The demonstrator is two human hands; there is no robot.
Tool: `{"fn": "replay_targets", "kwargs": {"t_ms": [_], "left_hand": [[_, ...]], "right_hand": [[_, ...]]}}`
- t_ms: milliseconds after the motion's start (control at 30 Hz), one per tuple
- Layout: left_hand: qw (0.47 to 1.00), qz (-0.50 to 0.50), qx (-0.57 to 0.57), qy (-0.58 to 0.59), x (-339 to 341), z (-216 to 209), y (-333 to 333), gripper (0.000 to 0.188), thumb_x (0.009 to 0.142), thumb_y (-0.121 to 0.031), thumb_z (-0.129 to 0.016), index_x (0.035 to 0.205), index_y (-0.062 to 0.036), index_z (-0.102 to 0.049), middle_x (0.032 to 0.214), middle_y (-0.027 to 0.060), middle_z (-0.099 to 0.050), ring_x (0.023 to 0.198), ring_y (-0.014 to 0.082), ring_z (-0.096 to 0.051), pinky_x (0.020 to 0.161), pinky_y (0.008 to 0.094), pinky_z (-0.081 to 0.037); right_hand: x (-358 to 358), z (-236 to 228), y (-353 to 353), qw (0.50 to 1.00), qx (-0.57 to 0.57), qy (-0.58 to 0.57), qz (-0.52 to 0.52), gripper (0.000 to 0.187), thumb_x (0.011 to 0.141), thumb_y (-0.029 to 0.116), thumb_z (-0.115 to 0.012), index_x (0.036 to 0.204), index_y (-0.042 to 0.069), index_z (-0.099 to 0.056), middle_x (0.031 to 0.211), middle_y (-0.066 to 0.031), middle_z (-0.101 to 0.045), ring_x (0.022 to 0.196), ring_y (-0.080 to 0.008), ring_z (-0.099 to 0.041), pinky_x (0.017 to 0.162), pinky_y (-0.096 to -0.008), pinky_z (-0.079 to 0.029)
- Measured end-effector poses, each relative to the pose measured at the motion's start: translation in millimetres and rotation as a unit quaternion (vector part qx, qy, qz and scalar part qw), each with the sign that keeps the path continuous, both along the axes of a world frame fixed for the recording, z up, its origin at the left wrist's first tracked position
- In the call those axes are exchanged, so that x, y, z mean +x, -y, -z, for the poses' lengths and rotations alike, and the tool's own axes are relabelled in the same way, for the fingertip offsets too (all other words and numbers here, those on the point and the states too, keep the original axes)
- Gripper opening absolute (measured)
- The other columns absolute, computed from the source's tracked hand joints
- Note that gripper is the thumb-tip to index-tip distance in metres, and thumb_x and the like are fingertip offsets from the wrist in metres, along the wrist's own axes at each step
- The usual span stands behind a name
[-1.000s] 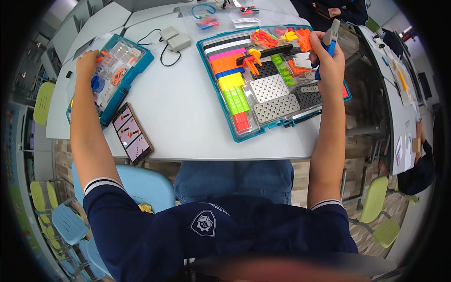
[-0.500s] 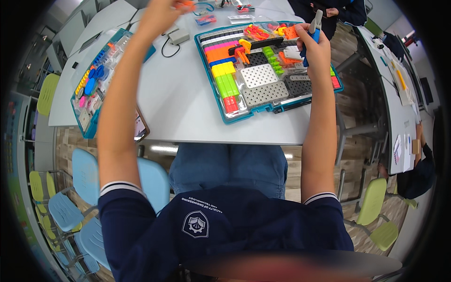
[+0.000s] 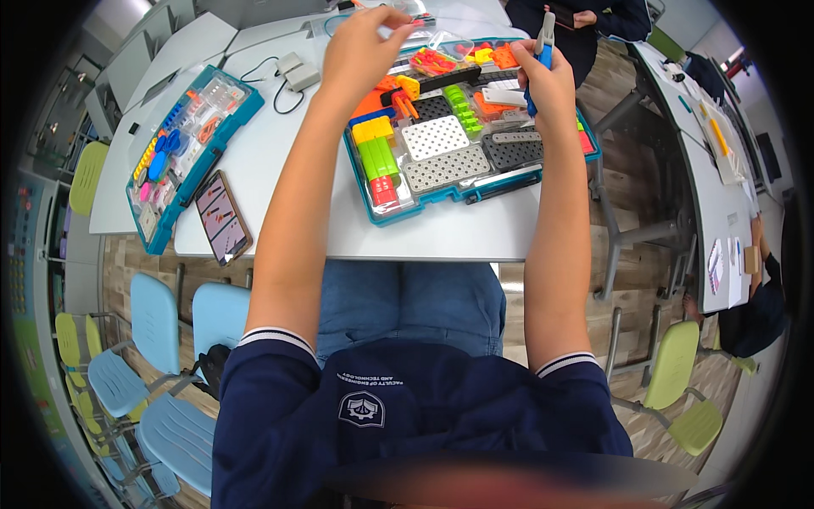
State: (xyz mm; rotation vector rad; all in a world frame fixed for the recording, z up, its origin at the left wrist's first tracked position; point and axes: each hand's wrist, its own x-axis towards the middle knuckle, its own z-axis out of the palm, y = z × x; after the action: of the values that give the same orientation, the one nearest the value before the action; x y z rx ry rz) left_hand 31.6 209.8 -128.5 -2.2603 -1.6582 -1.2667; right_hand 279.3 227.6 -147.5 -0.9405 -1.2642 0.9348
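My left hand [image 3: 363,55] reaches over the far left part of a teal-edged kit tray [image 3: 475,197]. Its fingers are apart, and I see nothing between them. A blue-and-grey plier-like tool [image 3: 541,58] stands upright in my right hand [image 3: 551,89], which is closed round it above the tray's far right side. Just left of those fingers is an orange perforated piece [image 3: 504,57]. A black beam with orange and yellow parts [image 3: 407,88] lies across the tray, beside grey plates [image 3: 447,170], a white plate [image 3: 435,137] and green pieces [image 3: 462,109].
At the left lies a second teal kit tray [image 3: 246,110] of small parts, with a phone [image 3: 224,219] beside it. A grey box with a cable [image 3: 298,75] sits between the trays. Another person's hand [image 3: 585,19] shows at the far right. Blue chairs [image 3: 154,316] stand left of me.
My left hand has come right and nearer from the table's far side; the orange piece it held no longer shows in it. My right hand still grips the tool.
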Motion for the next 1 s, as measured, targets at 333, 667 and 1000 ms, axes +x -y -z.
{"fn": "replay_targets", "kwargs": {"t_ms": [333, 667, 1000], "left_hand": [[0.973, -0.006, -0.157, -0.171, 66.9, 6.9, 16.9, 0.032, 0.076, -0.016, -0.073, 0.108, -0.0158, -0.069, 0.098, 0.0082, -0.069, 0.096, 0.0267, -0.064, 0.080, 0.0397, -0.051], [0.986, 0.149, -0.042, 0.069, 23.0, 2.1, 12.2, 0.042, 0.076, -0.014, -0.072, 0.114, -0.0009, -0.060, 0.103, 0.0050, -0.069, 0.066, 0.0092, -0.060, 0.057, 0.0254, -0.049], [0.842, 0.303, -0.246, 0.372, 42.2, 20.0, 28.8, 0.044, 0.086, -0.019, -0.064, 0.123, 0.0027, -0.055, 0.095, 0.0052, -0.072, 0.055, 0.0041, -0.052, 0.044, 0.0182, -0.036]], "right_hand": [[1.0, -6.6, 5.3, 0.999, 0.000, -0.039, -0.017, 0.026, 0.082, 0.022, -0.075, 0.092, 0.002, -0.063, 0.067, 0.0008, -0.056, 0.055, -0.0042, -0.048, 0.050, -0.0206, -0.036], [-3.6, -6.8, 6.8, 0.982, -0.031, -0.149, -0.110, 0.015, 0.085, 0.010, -0.069, 0.095, 0.000, -0.064, 0.066, -0.0004, -0.054, 0.055, -0.0068, -0.048, 0.051, -0.0216, -0.038], [-2.8, -0.2, -3.0, 0.969, -0.071, -0.147, -0.185, 0.028, 0.088, 0.013, -0.068, 0.108, -0.002, -0.057, 0.078, -0.0027, -0.053, 0.062, -0.0100, -0.046, 0.060, -0.0274, -0.038]]}}
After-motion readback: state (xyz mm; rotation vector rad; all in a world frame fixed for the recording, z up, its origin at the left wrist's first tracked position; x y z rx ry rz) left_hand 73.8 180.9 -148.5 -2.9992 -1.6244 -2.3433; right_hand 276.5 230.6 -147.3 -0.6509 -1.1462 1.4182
